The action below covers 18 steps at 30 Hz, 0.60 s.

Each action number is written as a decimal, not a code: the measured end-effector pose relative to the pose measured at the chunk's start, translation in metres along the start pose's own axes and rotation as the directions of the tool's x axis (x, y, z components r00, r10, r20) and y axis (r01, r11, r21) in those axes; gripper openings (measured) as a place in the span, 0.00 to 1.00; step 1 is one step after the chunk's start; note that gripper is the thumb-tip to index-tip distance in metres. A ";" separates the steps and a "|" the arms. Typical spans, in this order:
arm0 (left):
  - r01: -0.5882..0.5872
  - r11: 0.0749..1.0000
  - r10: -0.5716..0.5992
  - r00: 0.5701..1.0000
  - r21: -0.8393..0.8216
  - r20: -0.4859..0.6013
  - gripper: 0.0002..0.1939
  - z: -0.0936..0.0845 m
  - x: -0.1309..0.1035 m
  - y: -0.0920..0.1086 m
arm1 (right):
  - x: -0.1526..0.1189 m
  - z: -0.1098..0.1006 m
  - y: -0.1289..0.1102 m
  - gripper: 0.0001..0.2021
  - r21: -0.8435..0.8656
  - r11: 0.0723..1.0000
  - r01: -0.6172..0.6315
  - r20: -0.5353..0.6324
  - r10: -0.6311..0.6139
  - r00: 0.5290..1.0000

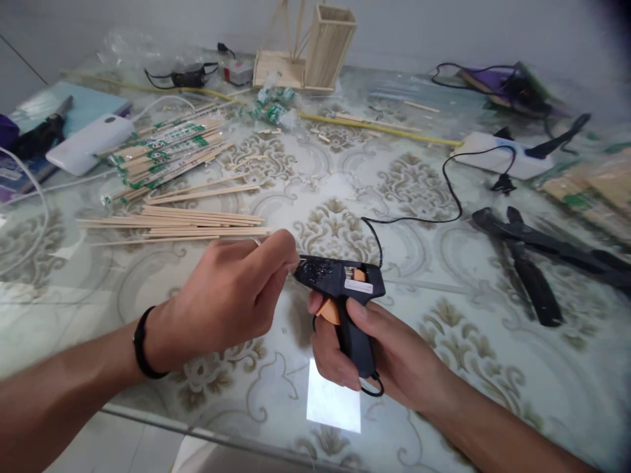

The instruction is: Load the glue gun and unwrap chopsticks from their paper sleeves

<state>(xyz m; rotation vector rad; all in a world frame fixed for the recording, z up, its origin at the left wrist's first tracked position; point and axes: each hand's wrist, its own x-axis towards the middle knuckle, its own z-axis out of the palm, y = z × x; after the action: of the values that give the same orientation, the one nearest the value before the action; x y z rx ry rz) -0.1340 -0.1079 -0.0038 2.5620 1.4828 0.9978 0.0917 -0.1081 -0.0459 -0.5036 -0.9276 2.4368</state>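
Note:
A black hot glue gun (320, 274) with an orange trigger is gripped in my right hand (340, 351), its nozzle pointing left. The fingers wrap the handle and one lies at the trigger. My left hand (231, 289), with a black band on the wrist, is closed in a pinch right at the nozzle tip. Whatever it pinches is hidden behind the fingers. Just beyond the left hand lies a loose bundle of thin wooden sticks (202, 222) on the patterned table (345, 223).
Packaged sticks (167, 154) lie at the left, near a white device (89, 144). A stick-built box (329, 49) stands at the back. To the right are a white power strip (503, 154) with cords and black-handled pliers (535, 282). A yellow cable (379, 129) crosses the table.

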 end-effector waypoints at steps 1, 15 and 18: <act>0.005 1.000 -0.005 1.000 0.004 -0.005 0.05 0.000 0.000 0.000 | 0.000 0.000 0.000 0.16 -0.012 1.000 0.002 -0.008 -0.002 1.000; 0.043 0.998 -0.044 0.999 -0.036 -0.009 0.05 0.000 0.001 0.005 | -0.006 0.005 0.002 0.14 -0.234 0.972 -0.006 -0.118 -0.023 0.993; 0.073 0.995 -0.074 0.997 -0.061 -0.007 0.06 -0.001 0.002 0.008 | -0.005 0.004 0.005 0.13 -0.187 0.982 0.020 -0.101 -0.040 0.994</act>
<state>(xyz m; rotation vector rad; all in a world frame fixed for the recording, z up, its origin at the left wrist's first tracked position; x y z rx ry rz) -0.1278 -0.1112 0.0005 2.4459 1.5127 1.0308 0.0921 -0.1163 -0.0458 -0.6712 -1.1149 2.2848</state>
